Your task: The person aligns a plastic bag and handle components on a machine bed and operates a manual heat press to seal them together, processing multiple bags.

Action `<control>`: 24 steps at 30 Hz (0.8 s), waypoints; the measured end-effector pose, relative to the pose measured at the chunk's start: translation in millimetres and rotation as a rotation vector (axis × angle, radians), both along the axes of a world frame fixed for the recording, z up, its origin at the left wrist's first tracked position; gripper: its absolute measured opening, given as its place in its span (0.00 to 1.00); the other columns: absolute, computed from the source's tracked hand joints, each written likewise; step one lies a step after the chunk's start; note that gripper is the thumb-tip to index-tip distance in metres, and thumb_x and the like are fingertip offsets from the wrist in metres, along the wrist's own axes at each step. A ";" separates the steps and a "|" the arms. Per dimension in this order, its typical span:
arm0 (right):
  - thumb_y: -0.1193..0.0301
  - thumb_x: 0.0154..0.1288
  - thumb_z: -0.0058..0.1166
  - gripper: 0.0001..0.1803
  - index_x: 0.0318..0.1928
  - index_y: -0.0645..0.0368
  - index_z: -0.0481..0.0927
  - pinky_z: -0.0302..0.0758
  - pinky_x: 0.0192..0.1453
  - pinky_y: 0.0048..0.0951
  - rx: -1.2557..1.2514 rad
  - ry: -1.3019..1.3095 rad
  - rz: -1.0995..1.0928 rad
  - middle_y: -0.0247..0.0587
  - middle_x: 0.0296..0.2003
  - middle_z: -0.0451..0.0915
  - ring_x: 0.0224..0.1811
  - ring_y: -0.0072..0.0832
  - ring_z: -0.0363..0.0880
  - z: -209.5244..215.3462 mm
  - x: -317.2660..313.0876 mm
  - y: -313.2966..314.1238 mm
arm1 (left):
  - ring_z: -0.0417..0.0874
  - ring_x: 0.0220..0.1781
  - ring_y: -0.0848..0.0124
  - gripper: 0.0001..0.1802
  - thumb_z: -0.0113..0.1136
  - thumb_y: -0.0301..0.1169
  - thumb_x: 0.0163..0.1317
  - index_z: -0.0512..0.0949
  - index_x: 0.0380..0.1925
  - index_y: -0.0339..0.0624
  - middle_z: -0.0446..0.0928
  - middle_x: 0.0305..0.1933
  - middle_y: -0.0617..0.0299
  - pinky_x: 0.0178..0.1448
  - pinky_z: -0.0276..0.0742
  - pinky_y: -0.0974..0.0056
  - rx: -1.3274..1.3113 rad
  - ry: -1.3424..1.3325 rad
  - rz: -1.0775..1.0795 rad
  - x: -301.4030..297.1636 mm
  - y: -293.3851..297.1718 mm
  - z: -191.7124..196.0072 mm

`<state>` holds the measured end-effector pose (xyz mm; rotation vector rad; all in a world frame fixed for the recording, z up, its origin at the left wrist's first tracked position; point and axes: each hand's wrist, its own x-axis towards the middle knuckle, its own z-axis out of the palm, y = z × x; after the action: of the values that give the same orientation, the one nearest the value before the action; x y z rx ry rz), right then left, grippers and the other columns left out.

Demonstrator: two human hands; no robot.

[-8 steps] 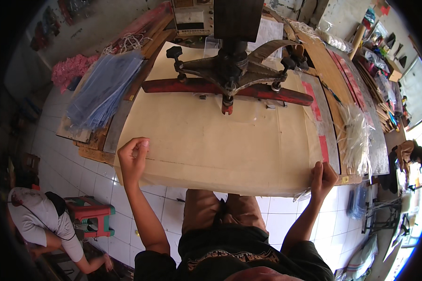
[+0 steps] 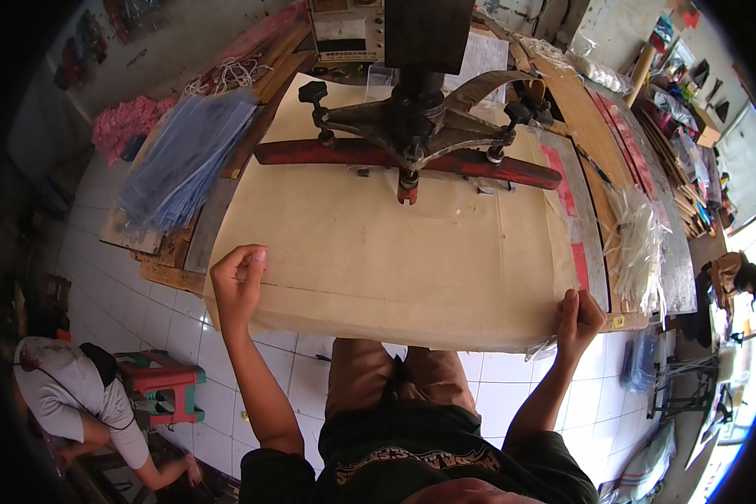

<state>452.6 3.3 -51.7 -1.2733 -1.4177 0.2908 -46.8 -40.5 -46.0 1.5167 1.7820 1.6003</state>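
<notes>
I sit at a work table covered by a tan sheet (image 2: pixel 378 252). My left hand (image 2: pixel 237 284) is over its near left part, thumb and forefinger pinched on the edge of a thin clear plastic sheet (image 2: pixel 445 202) that lies across the tan surface. My right hand (image 2: pixel 578 321) is closed on the same sheet at the near right corner, where clear film (image 2: pixel 544 347) hangs over the table edge. The sheet's far end lies under a press with a red bar (image 2: pixel 370 153) and a dark metal head (image 2: pixel 416 118).
Blue-tinted plastic sleeves (image 2: pixel 185 160) are stacked at the left, and a bundle of clear strips (image 2: pixel 638 244) lies at the right. A person in a white shirt (image 2: pixel 67 395) crouches on the tiled floor at lower left beside a small stool (image 2: pixel 164 382). Cluttered shelves stand at far right.
</notes>
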 end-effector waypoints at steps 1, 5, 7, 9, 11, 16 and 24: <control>0.70 0.72 0.57 0.25 0.16 0.64 0.67 0.54 0.22 0.27 0.001 -0.001 -0.001 0.34 0.13 0.68 0.16 0.18 0.63 -0.3 0.0 0.0 | 0.79 0.28 0.79 0.11 0.63 0.31 0.68 0.84 0.36 0.30 0.80 0.26 0.65 0.34 0.73 0.73 0.000 -0.001 -0.002 -0.3 0.1 -0.1; 0.70 0.72 0.57 0.25 0.16 0.63 0.67 0.54 0.22 0.27 -0.026 0.026 -0.010 0.33 0.13 0.68 0.16 0.17 0.62 2.0 -2.9 -1.2 | 0.78 0.28 0.79 0.11 0.63 0.31 0.68 0.84 0.36 0.30 0.80 0.26 0.65 0.34 0.73 0.73 0.006 -0.011 -0.010 -1.1 0.2 -1.6; 0.70 0.72 0.57 0.25 0.16 0.64 0.68 0.54 0.22 0.27 -0.018 0.018 -0.013 0.33 0.13 0.67 0.16 0.17 0.62 1.4 -2.8 -0.7 | 0.78 0.28 0.80 0.11 0.63 0.31 0.69 0.84 0.36 0.30 0.80 0.26 0.65 0.34 0.73 0.73 0.008 -0.019 -0.011 -1.2 0.1 -1.5; 0.70 0.72 0.57 0.25 0.16 0.64 0.68 0.53 0.22 0.27 -0.015 0.013 -0.015 0.33 0.13 0.67 0.16 0.17 0.62 0.8 -2.1 -0.4 | 0.78 0.28 0.80 0.11 0.63 0.30 0.69 0.84 0.36 0.30 0.80 0.26 0.65 0.34 0.72 0.73 0.004 -0.029 -0.009 -0.7 0.2 -1.4; 0.71 0.72 0.57 0.25 0.16 0.64 0.68 0.53 0.22 0.27 -0.018 0.009 -0.016 0.33 0.13 0.67 0.16 0.17 0.62 0.3 -1.0 -0.5 | 0.78 0.28 0.80 0.11 0.63 0.30 0.69 0.83 0.36 0.30 0.80 0.26 0.65 0.34 0.72 0.73 0.001 -0.023 -0.010 -0.4 0.2 -0.6; 0.71 0.72 0.57 0.25 0.16 0.64 0.68 0.53 0.22 0.27 -0.004 0.017 -0.014 0.33 0.13 0.67 0.16 0.17 0.61 -3.4 0.2 0.7 | 0.78 0.28 0.80 0.11 0.63 0.30 0.69 0.83 0.36 0.30 0.80 0.26 0.65 0.34 0.72 0.73 0.004 -0.014 -0.008 -1.7 0.3 -2.5; 0.71 0.72 0.57 0.25 0.16 0.63 0.67 0.53 0.21 0.26 0.002 0.009 -0.019 0.32 0.12 0.67 0.16 0.16 0.61 -1.2 -1.7 0.3 | 0.78 0.28 0.80 0.11 0.63 0.30 0.68 0.84 0.36 0.30 0.80 0.26 0.65 0.34 0.72 0.73 0.002 -0.022 0.001 -1.2 0.3 -2.6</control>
<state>451.0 3.6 -52.9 -1.2812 -1.3971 0.2821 -48.0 -40.2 -48.6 1.4934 1.7707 1.6139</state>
